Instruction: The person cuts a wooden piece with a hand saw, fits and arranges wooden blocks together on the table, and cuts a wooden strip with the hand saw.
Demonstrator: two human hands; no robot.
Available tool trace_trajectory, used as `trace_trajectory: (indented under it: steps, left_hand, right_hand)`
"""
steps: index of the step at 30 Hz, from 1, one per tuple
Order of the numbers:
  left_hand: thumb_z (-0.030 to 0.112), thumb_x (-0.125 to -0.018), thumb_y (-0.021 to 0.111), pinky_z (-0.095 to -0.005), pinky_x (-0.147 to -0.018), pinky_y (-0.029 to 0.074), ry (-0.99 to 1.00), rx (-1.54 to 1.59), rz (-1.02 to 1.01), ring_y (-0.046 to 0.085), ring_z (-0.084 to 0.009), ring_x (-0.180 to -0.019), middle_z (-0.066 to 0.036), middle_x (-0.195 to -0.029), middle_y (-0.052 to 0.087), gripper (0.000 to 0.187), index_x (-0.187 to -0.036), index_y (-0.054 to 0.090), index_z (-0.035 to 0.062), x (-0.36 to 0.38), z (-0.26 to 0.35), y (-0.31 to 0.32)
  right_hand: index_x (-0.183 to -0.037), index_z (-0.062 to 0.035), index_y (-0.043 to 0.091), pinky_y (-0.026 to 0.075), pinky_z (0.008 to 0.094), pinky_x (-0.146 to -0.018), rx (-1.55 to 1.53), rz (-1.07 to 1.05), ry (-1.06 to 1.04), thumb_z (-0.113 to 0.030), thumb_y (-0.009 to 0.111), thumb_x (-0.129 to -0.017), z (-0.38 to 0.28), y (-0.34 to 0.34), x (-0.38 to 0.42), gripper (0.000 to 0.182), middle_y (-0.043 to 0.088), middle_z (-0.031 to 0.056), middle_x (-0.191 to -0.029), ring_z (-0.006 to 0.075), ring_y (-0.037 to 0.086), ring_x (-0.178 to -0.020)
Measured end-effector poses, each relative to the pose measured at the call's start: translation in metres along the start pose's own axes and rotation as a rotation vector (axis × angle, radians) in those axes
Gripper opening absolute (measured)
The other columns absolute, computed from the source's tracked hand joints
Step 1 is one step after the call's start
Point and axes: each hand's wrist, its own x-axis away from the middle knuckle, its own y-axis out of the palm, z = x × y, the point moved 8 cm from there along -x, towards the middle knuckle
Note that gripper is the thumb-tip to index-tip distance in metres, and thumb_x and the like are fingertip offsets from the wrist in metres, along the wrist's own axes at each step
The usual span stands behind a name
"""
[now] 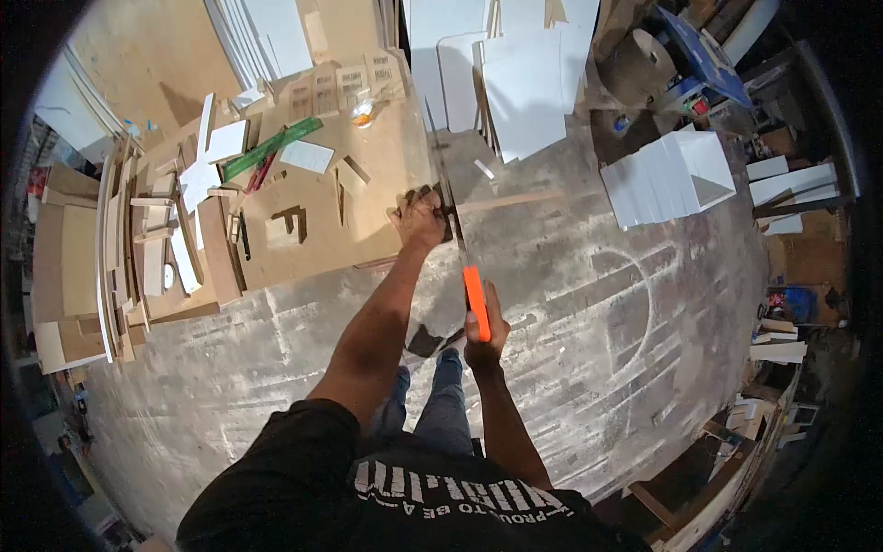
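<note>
My right hand point(486, 333) grips the orange handle of a hand saw point(475, 300). Its thin blade runs up toward the right edge of a brown board table point(368, 184). My left hand point(418, 217) presses down on a narrow wooden strip point(510, 200) at that table edge, right beside the blade. The strip sticks out to the right over the concrete floor. I stand over the work, my legs in jeans visible below.
Wood offcuts, a green ruler point(272, 148) and white pieces litter the table. White panels point(520, 83) lean at the top. A stack of white boards point(671, 175) lies on the floor at right. More planks are stacked at left point(110, 258).
</note>
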Motion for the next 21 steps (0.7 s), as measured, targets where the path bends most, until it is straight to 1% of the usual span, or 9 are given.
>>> trace_trajectory:
  steps: [3,7,9,11,13,16,19,20,21]
  left_hand:
    - [0.009,-0.075,0.067,-0.0456,-0.091,0.028,0.006,0.024,0.034,0.049,-0.0270,-0.111,0.002,-0.105,0.062,0.014,-0.083,0.064,0.0197,-0.004,0.003,-0.006]
    - [0.010,-0.075,0.069,-0.0455,-0.090,0.028,0.001,0.048,-0.026,0.050,-0.0269,-0.108,0.003,-0.101,0.063,0.010,-0.077,0.064,0.0191,-0.005,0.008,-0.010]
    - [0.011,-0.076,0.068,-0.0456,-0.090,0.028,0.028,0.049,0.018,0.050,-0.0268,-0.109,0.003,-0.102,0.063,0.010,-0.078,0.064,0.0194,-0.001,0.009,-0.011]
    - [0.011,-0.076,0.068,-0.0458,-0.089,0.029,0.062,0.022,0.064,0.051,-0.0267,-0.110,0.003,-0.103,0.063,0.010,-0.080,0.065,0.0196,-0.006,0.009,-0.014]
    - [0.011,-0.077,0.067,-0.0462,-0.089,0.030,0.091,-0.021,0.092,0.051,-0.0265,-0.111,0.003,-0.104,0.063,0.010,-0.081,0.065,0.0198,-0.001,0.008,-0.011]
    - [0.012,-0.077,0.068,-0.0469,-0.089,0.030,-0.051,-0.013,-0.008,0.051,-0.0268,-0.112,0.002,-0.104,0.063,0.009,-0.083,0.065,0.0192,-0.010,0.000,-0.003]
    - [0.012,-0.077,0.068,-0.0493,-0.089,0.032,0.073,0.011,0.029,0.052,-0.0278,-0.111,0.000,-0.105,0.063,0.015,-0.089,0.064,0.0194,-0.016,0.006,-0.009]
    - [0.011,-0.076,0.068,-0.0500,-0.088,0.032,0.066,0.007,-0.012,0.052,-0.0282,-0.111,-0.001,-0.105,0.063,0.018,-0.092,0.064,0.0199,-0.010,0.003,-0.007]
    - [0.011,-0.075,0.068,-0.0506,-0.088,0.033,0.060,0.006,-0.050,0.052,-0.0286,-0.111,-0.001,-0.106,0.063,0.022,-0.094,0.064,0.0203,-0.008,0.002,-0.004]
  right_hand:
    - [-0.142,-0.0049,0.051,0.052,0.0325,-0.077,0.132,0.021,-0.238,-0.032,0.062,-0.095,-0.006,-0.009,0.015,0.055,0.069,0.0151,-0.113,0.0195,0.068,-0.090]
    - [-0.137,-0.0015,0.055,0.054,0.0331,-0.083,0.171,-0.040,0.106,-0.027,0.059,-0.098,0.018,-0.051,0.095,0.047,0.065,0.0184,-0.128,0.0231,0.068,-0.106]
    - [-0.132,-0.0026,0.059,0.055,0.0289,-0.076,0.180,-0.091,0.157,-0.024,0.054,-0.098,0.010,-0.065,0.101,0.041,0.068,0.0153,-0.122,0.0236,0.070,-0.100]
    - [-0.132,-0.0012,0.059,0.055,0.0317,-0.073,0.120,0.001,0.213,-0.024,0.054,-0.098,0.019,-0.039,0.052,0.041,0.067,0.0170,-0.122,0.0265,0.070,-0.098]
    - [-0.132,0.0017,0.058,0.055,0.0355,-0.080,0.221,-0.025,-0.198,-0.023,0.053,-0.098,-0.002,-0.003,-0.016,0.042,0.066,0.0206,-0.123,0.0295,0.069,-0.102]
    - [-0.135,0.0006,0.055,0.048,0.0348,-0.097,-0.055,-0.057,-0.062,-0.019,0.056,-0.097,-0.033,0.008,-0.042,0.043,0.062,0.0208,-0.131,0.0246,0.064,-0.117]
    - [-0.137,-0.0012,0.054,0.054,0.0367,-0.085,0.108,-0.032,-0.209,-0.022,0.054,-0.099,-0.026,-0.026,0.028,0.043,0.065,0.0181,-0.128,0.0252,0.070,-0.102]
    - [-0.138,-0.0037,0.054,0.056,0.0371,-0.081,0.020,-0.078,0.138,-0.023,0.055,-0.098,-0.034,-0.047,0.058,0.044,0.067,0.0177,-0.125,0.0267,0.072,-0.098]
    - [-0.139,-0.0047,0.054,0.056,0.0373,-0.080,0.090,-0.099,0.101,-0.023,0.056,-0.097,-0.049,-0.052,0.059,0.045,0.067,0.0189,-0.124,0.0280,0.072,-0.097]
